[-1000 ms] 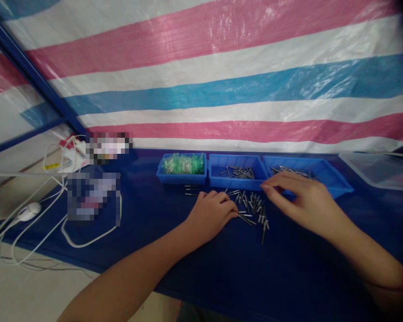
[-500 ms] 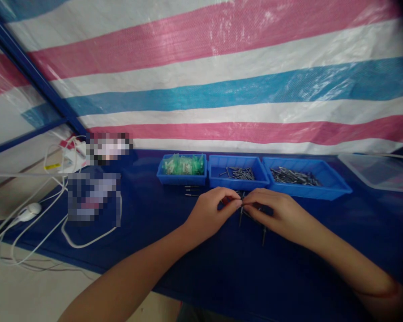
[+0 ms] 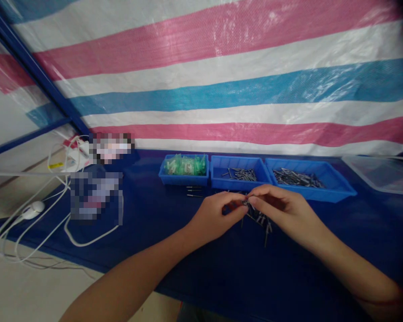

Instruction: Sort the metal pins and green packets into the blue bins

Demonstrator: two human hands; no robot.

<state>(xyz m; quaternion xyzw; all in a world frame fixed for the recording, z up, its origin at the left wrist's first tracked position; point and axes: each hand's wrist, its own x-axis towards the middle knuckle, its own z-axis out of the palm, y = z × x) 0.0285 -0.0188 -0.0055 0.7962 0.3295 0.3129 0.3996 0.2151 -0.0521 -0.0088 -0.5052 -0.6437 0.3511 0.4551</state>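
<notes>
My left hand [image 3: 215,217] has its thumb and fingers in a pinch. Facing it, my right hand [image 3: 287,208] pinches at the same spot, so the fingertips of both meet. What sits between them is too small and covered to make out. Right beneath the fingers, a loose pile of thin metal pins [image 3: 262,220] lies on the blue table [image 3: 228,264], partly hidden by my hands. To the left of my left hand, several slim pins [image 3: 194,195] are laid side by side.
Three blue bins stand in a row behind my hands: one with green plastic packets [image 3: 187,165], and the middle bin [image 3: 221,182] and right bin [image 3: 336,194] with metal pins. A clear plastic tray [image 3: 379,174] is at far right. White cables [image 3: 75,243] loop at left.
My right hand has turned a little, its thumb now lying over the pinch point, and more of the pile shows beneath it. My left hand stays in its pinch.
</notes>
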